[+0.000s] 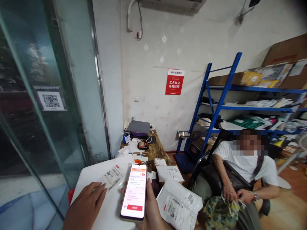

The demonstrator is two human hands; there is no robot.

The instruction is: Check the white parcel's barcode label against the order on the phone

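Observation:
My right hand [153,207] grips a smartphone [133,193] upright, with its lit screen facing me. White and pink content fills the screen, and a red button sits near its bottom. Beside the phone, my left hand [86,204] lies with fingers stretched out over a large white parcel [96,172]. Its fingertips are by the printed shipping label [112,176] and hold nothing. Right of the phone are a white plastic mailer [179,206] with a barcode label and, behind it, a smaller white package [170,173].
A wooden table [155,145] at the wall bears a dark flat box [138,126], scissors and small items. A seated person [247,172] holds a patterned cloth bag at right. Blue shelving [216,111] with parcels stands behind; a glass door [28,137] is on the left.

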